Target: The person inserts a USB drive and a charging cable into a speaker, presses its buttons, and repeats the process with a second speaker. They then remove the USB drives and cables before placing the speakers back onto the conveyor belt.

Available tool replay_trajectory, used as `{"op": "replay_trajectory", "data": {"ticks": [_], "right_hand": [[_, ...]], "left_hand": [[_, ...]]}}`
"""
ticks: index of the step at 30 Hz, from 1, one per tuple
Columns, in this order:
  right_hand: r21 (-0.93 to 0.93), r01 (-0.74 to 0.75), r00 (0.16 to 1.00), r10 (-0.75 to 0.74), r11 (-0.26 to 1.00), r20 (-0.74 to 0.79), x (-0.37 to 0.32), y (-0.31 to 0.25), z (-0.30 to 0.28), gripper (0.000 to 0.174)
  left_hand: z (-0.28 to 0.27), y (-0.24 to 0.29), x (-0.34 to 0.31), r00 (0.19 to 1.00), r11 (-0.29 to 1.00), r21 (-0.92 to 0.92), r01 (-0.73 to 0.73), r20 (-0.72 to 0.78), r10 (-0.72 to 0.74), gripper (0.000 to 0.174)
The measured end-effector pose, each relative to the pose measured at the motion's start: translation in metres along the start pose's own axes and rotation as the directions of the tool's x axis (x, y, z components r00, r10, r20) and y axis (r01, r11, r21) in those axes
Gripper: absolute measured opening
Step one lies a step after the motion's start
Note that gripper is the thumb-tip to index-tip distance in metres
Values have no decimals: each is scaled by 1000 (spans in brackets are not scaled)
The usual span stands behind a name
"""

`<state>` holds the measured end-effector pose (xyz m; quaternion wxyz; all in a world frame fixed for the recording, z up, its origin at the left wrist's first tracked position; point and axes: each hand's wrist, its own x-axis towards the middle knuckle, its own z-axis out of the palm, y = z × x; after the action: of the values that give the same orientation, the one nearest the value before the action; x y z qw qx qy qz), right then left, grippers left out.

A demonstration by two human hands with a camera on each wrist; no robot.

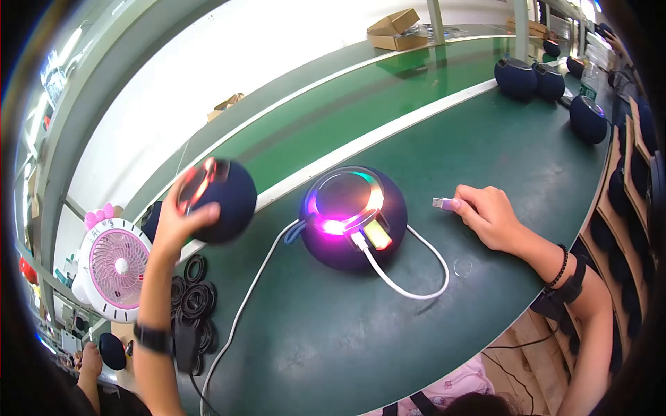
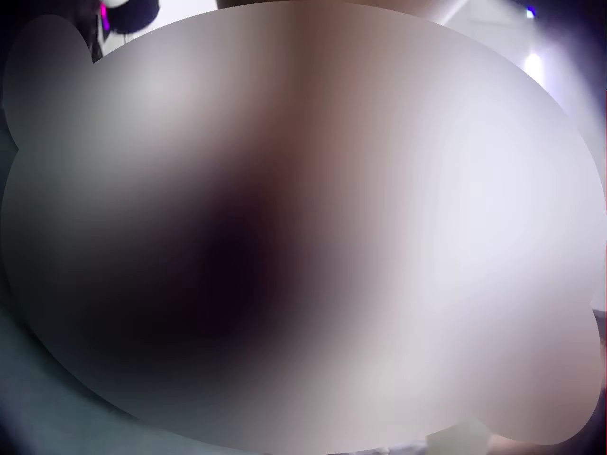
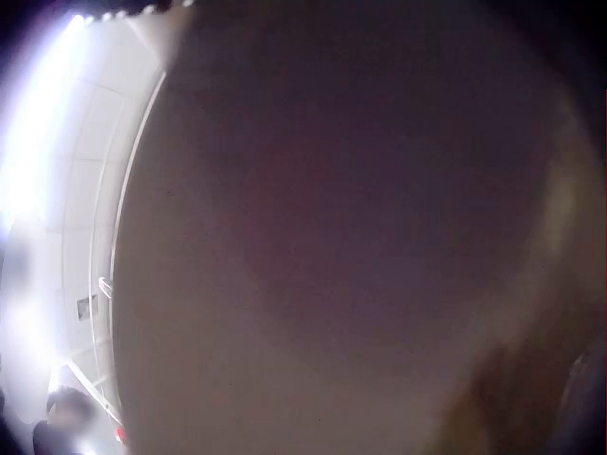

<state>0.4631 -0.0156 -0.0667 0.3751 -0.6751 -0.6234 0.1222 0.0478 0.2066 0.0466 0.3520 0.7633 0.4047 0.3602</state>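
Note:
My left hand [image 1: 179, 218] grips a round dark-blue speaker [image 1: 237, 201] by its side, raised at the left, with a lit ring on its top. A second round speaker [image 1: 322, 255] stands on the table in the middle, its top ring glowing in several colours. A white plug [image 1: 359, 240] sits in its front next to a yellowish lit rectangle [image 1: 378, 234]. To the right, my right hand [image 1: 491, 216] pinches a small USB stick [image 1: 441, 203], its metal end pointing left towards the speaker. Both wrist views are mostly blurred and show neither hand's work.
A white cable [image 1: 420, 297] loops in front of the middle speaker. Black coiled cables [image 1: 198, 299] and a pink-and-white fan [image 1: 119, 267] are at the left. More speakers [image 1: 515, 78] stand at the far right, near a cardboard rack [image 1: 602, 201]. Another person's hand [image 1: 90, 359] shows lower left.

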Motion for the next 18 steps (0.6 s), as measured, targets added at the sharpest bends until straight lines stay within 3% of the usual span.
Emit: {"op": "replay_trajectory", "data": {"ticks": [5, 7, 9, 10, 11, 13, 14, 15, 16, 17, 18], "right_hand": [[-52, 72, 991, -78, 996, -112, -1, 1, 3, 26], [-178, 98, 987, -118, 979, -107, -1, -1, 4, 24], [-426, 170, 967, -235, 888, -103, 1, 4, 10, 24], [-488, 72, 994, -100, 870, -32, 0, -5, 6, 18], [-491, 70, 995, -95, 868, -25, 0, -5, 7, 18], [-521, 175, 927, -318, 836, -198, 3, -5, 9, 15], [-520, 175, 927, -318, 836, -200, 5, -7, 8, 15], [-437, 265, 913, -369, 860, -175, 7, -10, 5, 16], [-348, 349, 895, -420, 870, -152, 7, -14, 1, 19], [-92, 384, 911, -393, 919, -122, 4, -29, 1, 18], [89, 380, 924, -374, 921, -76, -1, -48, 1, 19]], "left_hand": [[35, -61, 123, 982, 962, 261, 86, -186, -37, 119], [52, -83, 148, 984, 974, 223, 49, -177, -9, 122], [62, -91, 163, 985, 981, 190, 42, -173, -8, 124], [67, -94, 167, 985, 986, 163, 47, -172, -18, 127], [69, -96, 169, 985, 986, 158, 52, -168, -25, 127], [68, -84, 171, 948, 784, 609, 119, -304, 92, 115], [66, -76, 171, 948, 784, 610, 118, -304, 94, 115], [67, -63, 169, 938, 831, 535, -154, -184, 293, 107], [71, -47, 162, 867, 808, 419, -415, -89, 491, 98], [81, -18, 137, 899, 884, 187, -429, 184, 398, 93], [96, 15, 101, 825, 935, -39, -353, 458, 331, 87]]}}
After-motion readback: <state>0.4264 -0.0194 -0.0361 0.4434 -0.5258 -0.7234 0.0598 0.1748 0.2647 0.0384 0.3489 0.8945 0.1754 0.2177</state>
